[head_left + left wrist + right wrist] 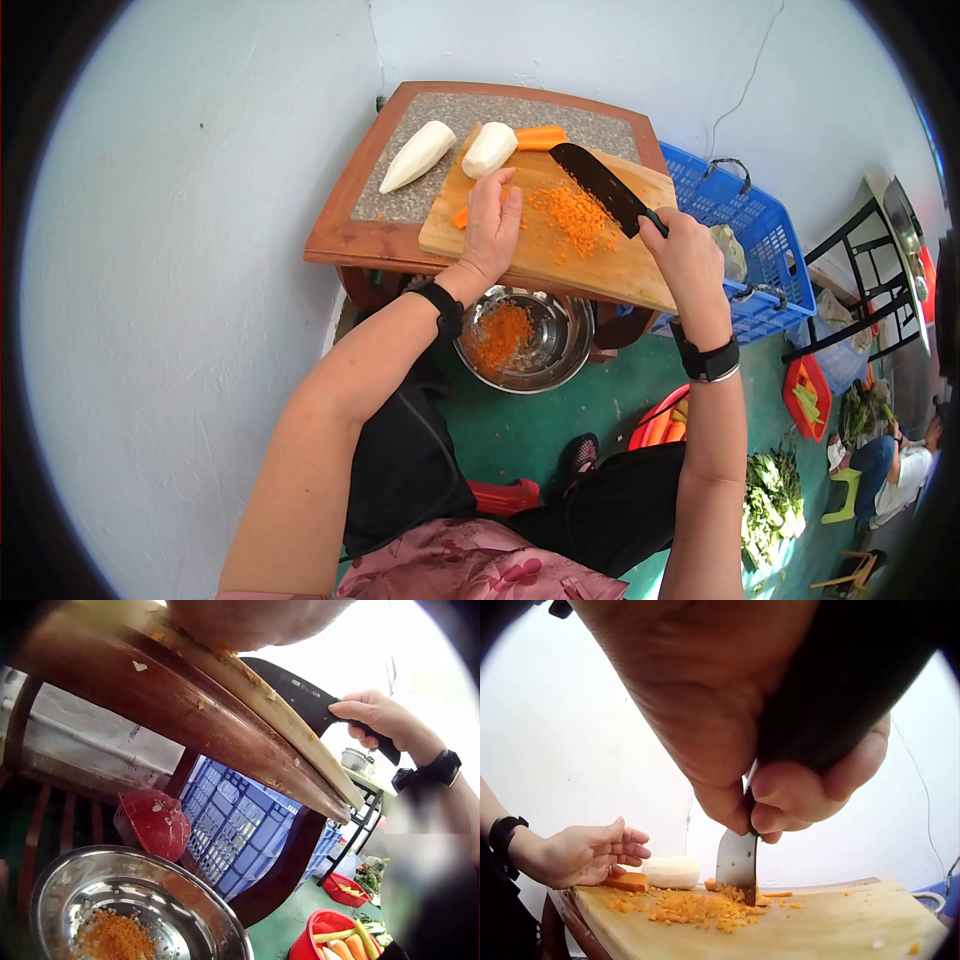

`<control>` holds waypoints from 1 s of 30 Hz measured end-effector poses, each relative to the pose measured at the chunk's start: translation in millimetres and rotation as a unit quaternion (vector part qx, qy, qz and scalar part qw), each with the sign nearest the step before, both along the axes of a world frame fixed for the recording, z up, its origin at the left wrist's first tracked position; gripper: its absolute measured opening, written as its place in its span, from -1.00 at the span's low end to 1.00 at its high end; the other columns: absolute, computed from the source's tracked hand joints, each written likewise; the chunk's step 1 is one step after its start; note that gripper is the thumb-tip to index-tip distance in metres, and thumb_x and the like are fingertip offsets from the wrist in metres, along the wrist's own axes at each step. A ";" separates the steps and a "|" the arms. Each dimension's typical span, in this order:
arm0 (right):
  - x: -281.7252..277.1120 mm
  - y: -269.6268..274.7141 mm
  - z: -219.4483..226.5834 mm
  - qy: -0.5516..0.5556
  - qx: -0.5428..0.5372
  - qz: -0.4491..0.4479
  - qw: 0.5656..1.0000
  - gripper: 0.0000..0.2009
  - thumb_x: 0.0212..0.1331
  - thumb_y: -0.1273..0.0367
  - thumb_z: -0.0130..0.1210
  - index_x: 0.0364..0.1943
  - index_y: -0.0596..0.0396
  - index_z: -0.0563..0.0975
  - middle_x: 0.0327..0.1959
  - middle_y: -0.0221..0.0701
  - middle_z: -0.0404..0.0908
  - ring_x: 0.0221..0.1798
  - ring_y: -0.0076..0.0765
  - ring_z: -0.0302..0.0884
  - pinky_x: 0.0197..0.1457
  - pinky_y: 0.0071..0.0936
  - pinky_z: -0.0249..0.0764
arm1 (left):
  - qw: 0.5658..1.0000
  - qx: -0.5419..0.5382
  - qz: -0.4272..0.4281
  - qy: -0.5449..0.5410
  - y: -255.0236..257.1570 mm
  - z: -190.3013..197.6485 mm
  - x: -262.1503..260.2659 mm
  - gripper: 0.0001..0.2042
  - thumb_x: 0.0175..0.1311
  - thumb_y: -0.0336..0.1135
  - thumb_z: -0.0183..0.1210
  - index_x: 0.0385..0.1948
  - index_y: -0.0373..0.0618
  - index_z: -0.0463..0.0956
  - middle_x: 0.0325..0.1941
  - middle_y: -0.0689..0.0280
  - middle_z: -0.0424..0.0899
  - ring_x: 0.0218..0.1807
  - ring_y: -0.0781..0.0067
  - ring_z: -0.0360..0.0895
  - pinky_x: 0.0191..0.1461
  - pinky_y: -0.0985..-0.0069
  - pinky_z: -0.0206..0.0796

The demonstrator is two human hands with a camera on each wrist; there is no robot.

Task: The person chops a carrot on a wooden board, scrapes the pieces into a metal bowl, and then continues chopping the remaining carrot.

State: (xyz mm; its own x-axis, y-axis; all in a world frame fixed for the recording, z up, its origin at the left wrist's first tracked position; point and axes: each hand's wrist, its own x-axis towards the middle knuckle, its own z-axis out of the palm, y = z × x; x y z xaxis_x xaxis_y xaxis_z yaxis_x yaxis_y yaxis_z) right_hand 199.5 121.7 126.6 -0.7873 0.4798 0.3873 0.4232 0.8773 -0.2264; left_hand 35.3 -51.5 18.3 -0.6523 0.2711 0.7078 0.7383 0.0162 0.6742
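Right fingers (795, 791) hold the black knife (598, 186) tight by the orange bits (573, 215) on the board (645, 278), and my left fingers (632, 837) bend loosely near a carrot piece (629, 883)

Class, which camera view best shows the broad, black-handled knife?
The head view, showing the knife with its whole blade broadside. The left wrist view hides its lower edge behind the wooden board; the right wrist view shows the blade foreshortened.

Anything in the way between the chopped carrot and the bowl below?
Yes: the board's near edge and the table's edge lie between the chopped carrot and the bowl. The left hand is left of that path.
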 end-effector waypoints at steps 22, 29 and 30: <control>-10.4 5.9 -19.2 -0.003 0.024 0.010 1.000 -0.70 0.18 0.09 0.10 -0.39 0.04 0.60 -0.45 -0.12 0.64 -0.33 0.06 0.64 -0.25 -0.10 0.56 | 1.000 -0.016 0.006 -0.005 -0.8 3.8 2.1 -0.62 0.48 -0.13 -0.12 0.08 -0.27 0.34 0.06 0.02 0.44 0.14 0.07 0.32 0.27 0.26 0.11; -7.6 7.1 -13.4 0.002 0.017 0.003 1.000 -0.70 0.19 0.11 0.10 -0.39 0.05 0.60 -0.44 -0.12 0.65 -0.28 0.05 0.64 -0.23 -0.10 0.56 | 1.000 -0.021 0.006 -0.008 -1.3 3.4 1.6 -0.62 0.49 -0.13 -0.14 0.09 -0.27 0.34 0.08 0.02 0.43 0.16 0.07 0.31 0.29 0.26 0.10; -8.0 6.1 -12.7 -0.001 0.019 0.000 1.000 -0.70 0.19 0.11 0.10 -0.38 0.05 0.60 -0.44 -0.12 0.65 -0.28 0.05 0.64 -0.23 -0.10 0.56 | 1.000 -0.019 0.006 -0.005 -1.3 3.0 1.4 -0.62 0.49 -0.13 -0.14 0.09 -0.28 0.34 0.08 0.03 0.43 0.16 0.07 0.31 0.29 0.26 0.10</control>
